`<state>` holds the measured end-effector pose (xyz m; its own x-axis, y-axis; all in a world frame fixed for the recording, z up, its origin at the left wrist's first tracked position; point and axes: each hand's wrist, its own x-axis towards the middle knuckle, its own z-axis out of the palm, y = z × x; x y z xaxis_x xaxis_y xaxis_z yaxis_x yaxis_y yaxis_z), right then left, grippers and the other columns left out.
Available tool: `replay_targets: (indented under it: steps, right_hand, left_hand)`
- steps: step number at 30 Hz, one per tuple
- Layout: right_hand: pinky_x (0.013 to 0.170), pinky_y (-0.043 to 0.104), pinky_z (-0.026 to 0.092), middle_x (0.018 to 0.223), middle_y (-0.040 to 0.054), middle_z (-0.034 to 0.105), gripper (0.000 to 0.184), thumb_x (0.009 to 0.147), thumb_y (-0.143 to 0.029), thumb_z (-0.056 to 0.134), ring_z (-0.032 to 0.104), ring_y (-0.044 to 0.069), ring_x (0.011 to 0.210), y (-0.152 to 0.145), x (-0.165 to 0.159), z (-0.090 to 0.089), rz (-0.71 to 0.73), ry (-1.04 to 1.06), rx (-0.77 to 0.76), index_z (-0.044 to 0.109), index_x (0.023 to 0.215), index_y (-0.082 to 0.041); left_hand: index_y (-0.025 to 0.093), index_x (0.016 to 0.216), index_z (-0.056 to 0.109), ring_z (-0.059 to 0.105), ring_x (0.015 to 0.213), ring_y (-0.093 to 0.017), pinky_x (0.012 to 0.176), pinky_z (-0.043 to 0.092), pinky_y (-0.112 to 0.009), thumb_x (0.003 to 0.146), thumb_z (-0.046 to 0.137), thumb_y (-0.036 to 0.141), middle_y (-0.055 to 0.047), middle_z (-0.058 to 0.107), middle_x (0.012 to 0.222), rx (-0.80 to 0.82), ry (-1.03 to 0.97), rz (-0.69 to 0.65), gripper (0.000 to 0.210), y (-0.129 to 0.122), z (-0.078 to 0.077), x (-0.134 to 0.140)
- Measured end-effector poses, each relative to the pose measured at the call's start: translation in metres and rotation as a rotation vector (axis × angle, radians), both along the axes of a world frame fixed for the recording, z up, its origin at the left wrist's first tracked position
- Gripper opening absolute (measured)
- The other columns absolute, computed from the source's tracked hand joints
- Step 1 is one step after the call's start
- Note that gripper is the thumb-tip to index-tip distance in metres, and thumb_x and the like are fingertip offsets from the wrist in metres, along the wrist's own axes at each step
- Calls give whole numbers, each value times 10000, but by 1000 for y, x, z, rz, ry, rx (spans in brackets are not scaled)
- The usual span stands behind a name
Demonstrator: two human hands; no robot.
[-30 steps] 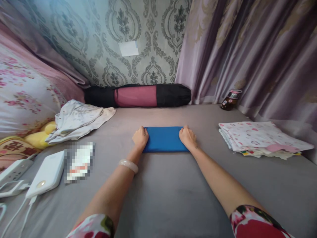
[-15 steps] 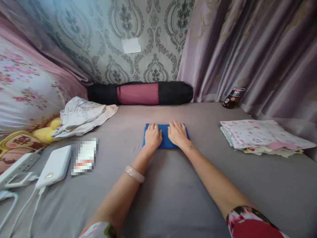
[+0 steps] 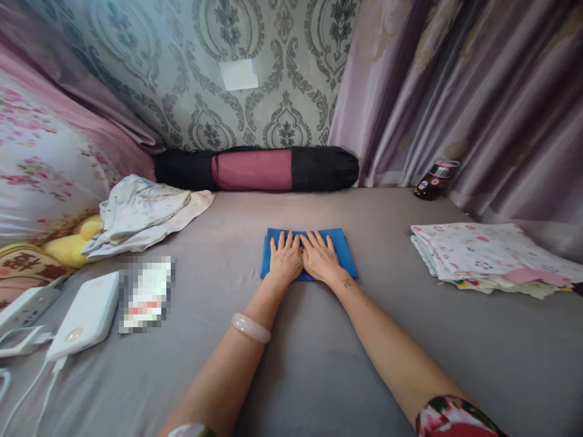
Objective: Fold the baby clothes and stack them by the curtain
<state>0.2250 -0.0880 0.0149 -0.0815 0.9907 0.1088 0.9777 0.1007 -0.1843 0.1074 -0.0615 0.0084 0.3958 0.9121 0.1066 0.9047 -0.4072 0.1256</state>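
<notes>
The left hand (image 3: 286, 261) and the right hand (image 3: 321, 260) are now lying closer together than half a second ago, having been apart on the blue cloth (image 3: 345, 255). Both hands are resting palm down on it, fingers slightly spread and pointing toward the long bag (image 3: 252, 170), their inner edges meeting. The folded blue cloth is lying flat on the grey sheet (image 3: 387, 255), in front of the bag and well apart from it. A pale bangle (image 3: 251, 328) is circling the left forearm. A crumpled pale cloth (image 3: 146, 209) is lying just in front of the bag's left end. A dark bottle (image 3: 429, 185) is standing to the right of the bag, and a stack of folded fabric (image 3: 473, 243) is lying nearer than the bag, beyond its right end
</notes>
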Motion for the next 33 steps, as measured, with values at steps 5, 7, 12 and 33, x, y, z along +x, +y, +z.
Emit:
replay_targets:
  steps: [5,7,12,33]
  right_hand:
    - [1157,491,129,1538,77,333,525,957,-265,278,236,261,1424,1,0,-1,-6,-23,1,386,1462,-166]
    - [1153,491,136,1533,72,345,519,961,-274,279,253,261,1416,3,0,-2,-13,-31,9,394,1457,-174]
    - [1143,492,162,1515,67,378,508,961,-282,287,297,268,1388,7,0,-4,-28,-33,28,417,1443,-186]
    - [1151,454,153,1521,187,326,592,954,-349,305,245,306,1417,2,8,-6,-326,-20,56,380,1436,-14]
  left_hand:
    - [173,1430,410,281,1412,-315,1132,196,-596,962,263,348,-90,390,1509,22,-21,4,521,2,1,-1]
    - [190,1411,436,297,1404,-305,1128,216,-584,958,273,341,-80,415,1495,39,-28,11,504,3,0,-2]
    - [213,1395,459,317,1385,-315,1113,244,-572,957,280,342,-75,439,1479,62,-28,38,491,7,0,0]
    - [130,1477,330,265,1426,-313,1133,256,-517,954,235,489,-156,316,1537,-10,-45,219,641,8,0,-16]
